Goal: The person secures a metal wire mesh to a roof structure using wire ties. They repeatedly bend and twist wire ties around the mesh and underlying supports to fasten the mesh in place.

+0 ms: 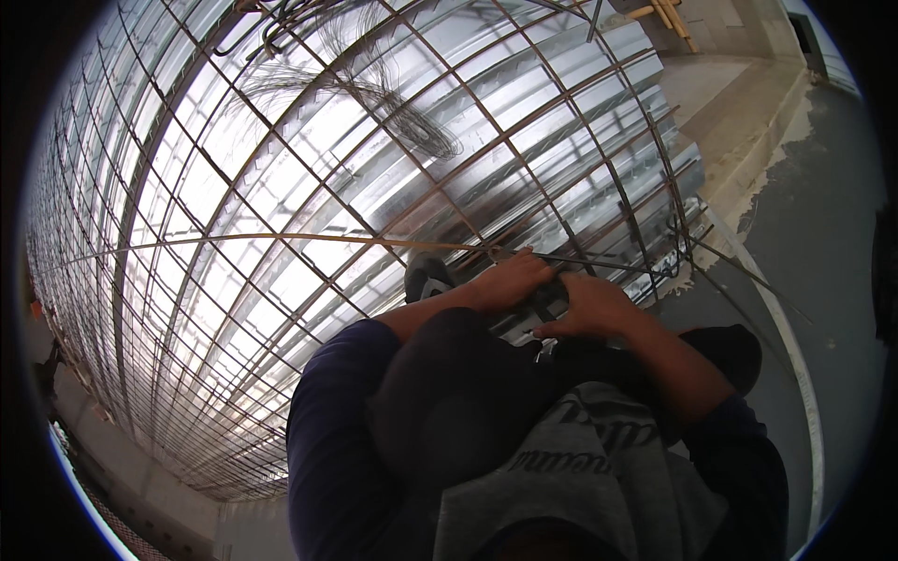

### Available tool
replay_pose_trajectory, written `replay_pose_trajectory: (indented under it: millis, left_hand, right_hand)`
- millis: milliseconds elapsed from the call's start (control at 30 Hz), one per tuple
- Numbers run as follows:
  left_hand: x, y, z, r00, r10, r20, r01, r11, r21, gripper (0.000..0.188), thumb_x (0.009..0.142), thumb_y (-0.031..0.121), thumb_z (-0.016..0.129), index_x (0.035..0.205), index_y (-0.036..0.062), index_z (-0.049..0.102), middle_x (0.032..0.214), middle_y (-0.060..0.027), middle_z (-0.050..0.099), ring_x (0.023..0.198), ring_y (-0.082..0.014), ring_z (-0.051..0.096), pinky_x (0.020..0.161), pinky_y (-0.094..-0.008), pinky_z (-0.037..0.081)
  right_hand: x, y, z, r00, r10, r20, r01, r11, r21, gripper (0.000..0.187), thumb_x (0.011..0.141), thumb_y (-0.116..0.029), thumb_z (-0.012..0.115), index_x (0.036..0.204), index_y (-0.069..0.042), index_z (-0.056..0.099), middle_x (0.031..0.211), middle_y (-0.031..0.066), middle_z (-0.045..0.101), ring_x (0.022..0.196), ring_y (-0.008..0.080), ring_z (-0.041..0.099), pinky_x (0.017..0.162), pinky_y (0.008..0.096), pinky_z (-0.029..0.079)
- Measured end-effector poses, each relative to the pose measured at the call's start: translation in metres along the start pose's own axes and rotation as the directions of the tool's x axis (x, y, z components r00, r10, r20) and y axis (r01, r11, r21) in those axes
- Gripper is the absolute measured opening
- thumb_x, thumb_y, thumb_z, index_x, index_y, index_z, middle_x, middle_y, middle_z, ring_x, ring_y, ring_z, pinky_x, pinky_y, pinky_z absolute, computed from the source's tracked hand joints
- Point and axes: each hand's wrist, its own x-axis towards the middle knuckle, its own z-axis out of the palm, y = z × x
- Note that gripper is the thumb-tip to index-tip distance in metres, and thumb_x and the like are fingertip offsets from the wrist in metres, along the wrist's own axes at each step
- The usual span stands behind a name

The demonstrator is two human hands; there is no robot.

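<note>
My left hand (pixel 513 279) lies at the near edge of a rusty rebar mesh (pixel 510 138), its fingers curled beside a long thin steel bar (pixel 360 239). What they close on is hidden. My right hand (pixel 597 307) is close by on the right, thumb and fingers bent round something dark and too small to make out. The long bar runs from the far left across the mesh to my fingers. Farther off, a loose bundle of thin tie wire (pixel 421 131) rests on the mesh.
Shiny corrugated metal decking (pixel 599 75) lies beneath the mesh. Bar ends (pixel 739 266) stick out at the right, over a grey floor (pixel 832 224). A pale strip (pixel 795 351) curves along that floor. A concrete ledge (pixel 748 117) and yellowish poles (pixel 672 21) stand at the far right.
</note>
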Motion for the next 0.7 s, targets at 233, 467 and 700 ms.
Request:
replay_pose_trajectory:
  millis: [233,467,700]
  left_hand:
    - [-0.007,0.02,-0.016,0.999,-0.01,-0.054,0.008,1.0,-0.028,0.029,0.083,0.01,0.053,0.111,0.0056,0.053,0.102,-0.0149,0.057,0.101,-0.0323,0.053,0.09,-0.0443,0.042]
    - [-0.006,0.001,0.004,0.975,-0.144,0.172,0.134,0.989,0.065,0.031,0.078,0.012,0.06,0.107,0.003,0.055,0.104,-0.0137,0.058,0.106,-0.0318,0.054,0.094,-0.0425,0.042]
    - [-0.009,0.011,-0.032,0.96,-0.209,-0.185,0.235,0.962,0.136,0.033,0.08,0.012,0.056,0.112,0.0052,0.056,0.105,-0.015,0.061,0.107,-0.0325,0.056,0.092,-0.0415,0.044]
  right_hand:
    - [0.018,0.01,0.022,0.883,-0.035,0.469,-0.183,0.893,0.411,0.059,0.076,-0.029,0.066,0.118,0.009,0.05,0.113,0.0228,0.061,0.08,0.0318,0.068,0.069,0.0392,0.054]
    - [0.013,-0.007,0.013,0.969,0.15,0.197,-0.202,0.94,0.274,0.06,0.076,-0.033,0.068,0.115,0.011,0.053,0.117,0.0245,0.058,0.085,0.0347,0.068,0.079,0.0407,0.053]
    - [0.035,-0.001,0.023,0.969,0.112,0.221,-0.13,0.989,0.065,0.044,0.075,-0.032,0.061,0.1,0.005,0.063,0.092,0.0207,0.067,0.083,0.0314,0.068,0.078,0.0378,0.053]
